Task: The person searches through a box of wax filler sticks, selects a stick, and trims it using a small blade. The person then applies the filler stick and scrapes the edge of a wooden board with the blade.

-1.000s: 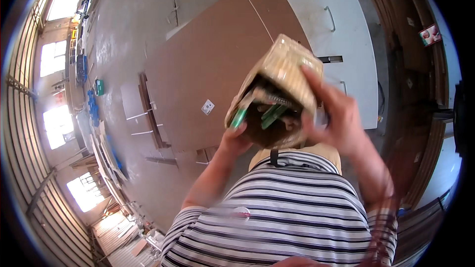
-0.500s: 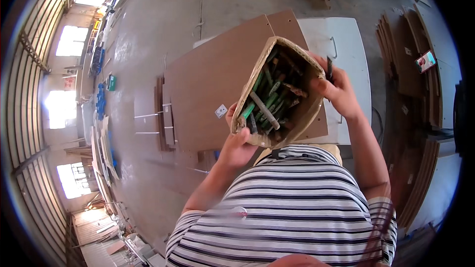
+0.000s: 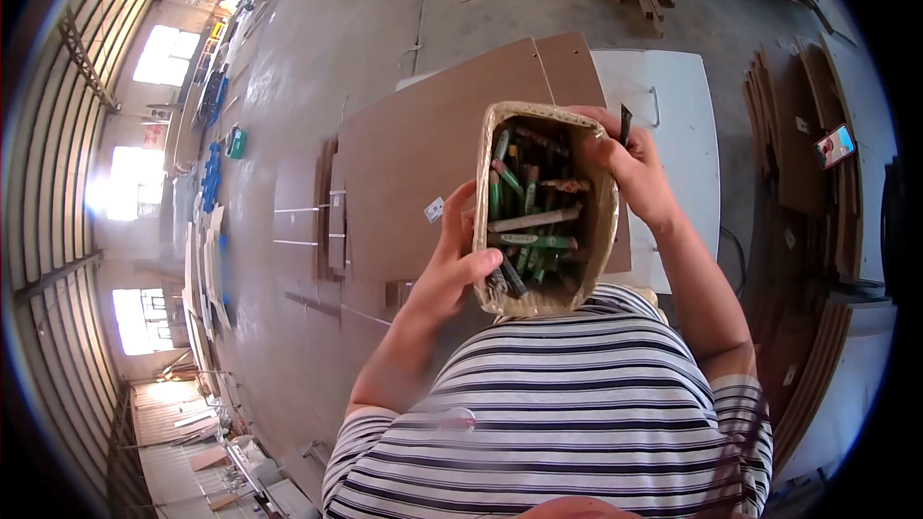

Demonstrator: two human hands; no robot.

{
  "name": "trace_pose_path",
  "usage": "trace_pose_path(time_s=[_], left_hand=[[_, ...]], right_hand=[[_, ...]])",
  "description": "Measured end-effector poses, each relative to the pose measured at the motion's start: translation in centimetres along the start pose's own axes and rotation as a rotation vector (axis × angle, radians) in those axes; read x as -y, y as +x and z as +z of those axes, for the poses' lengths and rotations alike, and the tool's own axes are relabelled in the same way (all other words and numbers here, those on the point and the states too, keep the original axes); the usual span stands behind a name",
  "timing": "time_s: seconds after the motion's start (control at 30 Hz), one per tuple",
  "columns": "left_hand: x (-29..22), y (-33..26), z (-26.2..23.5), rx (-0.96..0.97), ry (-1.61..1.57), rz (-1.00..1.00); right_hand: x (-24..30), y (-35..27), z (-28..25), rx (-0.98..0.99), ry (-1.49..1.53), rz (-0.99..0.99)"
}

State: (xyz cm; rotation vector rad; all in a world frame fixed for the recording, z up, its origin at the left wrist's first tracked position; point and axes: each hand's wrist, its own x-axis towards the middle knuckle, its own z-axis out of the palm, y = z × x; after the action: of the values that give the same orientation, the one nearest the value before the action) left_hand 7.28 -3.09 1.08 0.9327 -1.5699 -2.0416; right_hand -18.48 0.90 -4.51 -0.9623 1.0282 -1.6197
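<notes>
So the thing in play is a tan, open-topped cardboard box (image 3: 604,231), shiny like it's wrapped in tape, held just past the belly of the striped shirt (image 3: 577,375), slightly toward one o'clock from the middle of the view, its mouth facing up at the wearer. Inside there's a jumble of thin green and brown sticks (image 3: 531,197), with one pale greyish stick (image 3: 535,219) lying crosswise on top and a couple of blackish stubs (image 3: 512,277) down around seven o'clock. My take on holding it well: grip opposite sides like this, hook the thumbs over the rim, squeeze lightly because the walls look soft, and don't tip it much further or the loose stuff could slide out. Now the hands: the left hand (image 3: 460,264) is curled partway, pinching the wall at about eight o'clock, thumb over the rim and fingers along the outside. The right hand (image 3: 623,165) clamps the corner near one o'clock, thumb inside the edge, most fingers hidden behind. A thin dark strip (image 3: 626,123) pokes up by those fingers; honestly can't tell if they're gripping it. Beyond the box, toward eleven o'clock, lies a big flat brown panel (image 3: 413,159).
</notes>
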Motion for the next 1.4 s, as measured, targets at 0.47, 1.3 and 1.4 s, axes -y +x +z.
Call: trace_pose_path(time_s=[0.47,1.3,1.4], left_hand=[[0.4,-0.5,2.7,-0.247,0.139,0.240],[-0.2,-0.6,5.2,-0.244,0.209,0.257],[-0.2,-0.6,5.2,-0.250,0.252,0.251]], right_hand=[[-0.5,-4.9,-2.3,0.069,0.019,0.202],[-1.9,-7.2,-3.2,0.013,0.149,0.201],[-2.2,-7.3,-3.3,-0.005,0.150,0.144]])
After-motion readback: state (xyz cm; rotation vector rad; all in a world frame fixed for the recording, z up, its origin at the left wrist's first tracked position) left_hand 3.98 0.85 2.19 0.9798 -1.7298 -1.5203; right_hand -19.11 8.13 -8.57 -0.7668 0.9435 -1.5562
